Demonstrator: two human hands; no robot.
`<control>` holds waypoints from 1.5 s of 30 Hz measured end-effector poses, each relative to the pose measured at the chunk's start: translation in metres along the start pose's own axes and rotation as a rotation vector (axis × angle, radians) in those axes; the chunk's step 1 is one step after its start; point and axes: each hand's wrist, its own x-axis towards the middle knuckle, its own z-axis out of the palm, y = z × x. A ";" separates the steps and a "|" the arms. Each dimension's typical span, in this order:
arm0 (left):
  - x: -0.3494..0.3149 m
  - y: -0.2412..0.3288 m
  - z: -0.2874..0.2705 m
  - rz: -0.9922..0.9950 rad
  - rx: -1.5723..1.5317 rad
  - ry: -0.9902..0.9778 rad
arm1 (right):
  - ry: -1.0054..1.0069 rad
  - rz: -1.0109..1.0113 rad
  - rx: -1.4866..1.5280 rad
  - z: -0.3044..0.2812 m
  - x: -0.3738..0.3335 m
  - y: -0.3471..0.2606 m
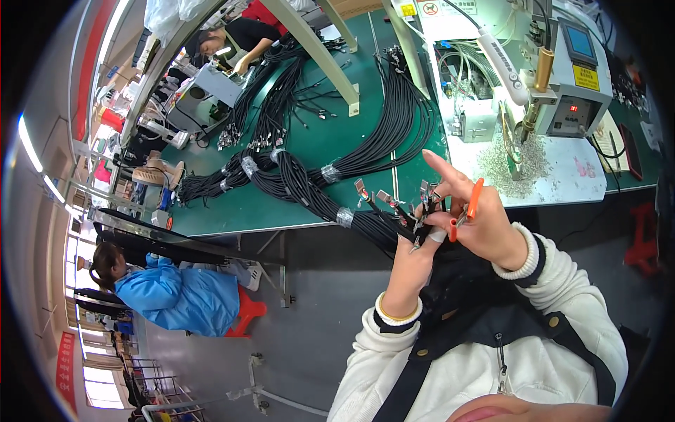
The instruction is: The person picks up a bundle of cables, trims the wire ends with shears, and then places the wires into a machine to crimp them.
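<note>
My left hand (410,273) is closed around the ends of a bundle of black cables (380,228), just off the table's front edge. Several metal-tipped connectors (383,197) with bits of red fan out above its fingers. A light wrap covers one fingertip. Close against it, my right hand (485,225) grips small orange-handled pliers (475,200), the handles apart. Its index finger points up and away from the tool. The pliers' jaws are mostly hidden among the fingers and connectors. The held cables run back onto the green table (281,212), bound with clear wrap.
More black cable bundles (401,119) lie across the table. At right stands a bench machine (576,77) with a screen, beside a white plate (562,176) strewn with metal scraps. A metal post (323,56) rises mid-table. One co-worker (179,295) sits left; another (242,42) works opposite.
</note>
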 end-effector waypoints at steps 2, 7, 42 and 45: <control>-0.001 0.000 0.001 0.001 -0.021 0.045 | 0.034 0.022 0.069 0.003 0.000 -0.002; 0.003 0.000 -0.008 -0.006 -0.164 -0.164 | 0.098 0.095 0.179 0.000 -0.005 -0.006; -0.010 -0.049 0.051 -0.089 -0.178 -0.107 | 0.010 -0.336 -0.025 -0.055 -0.032 -0.020; -0.014 -0.055 0.053 -0.123 -0.183 -0.134 | -0.031 -0.385 -0.054 -0.057 -0.033 -0.023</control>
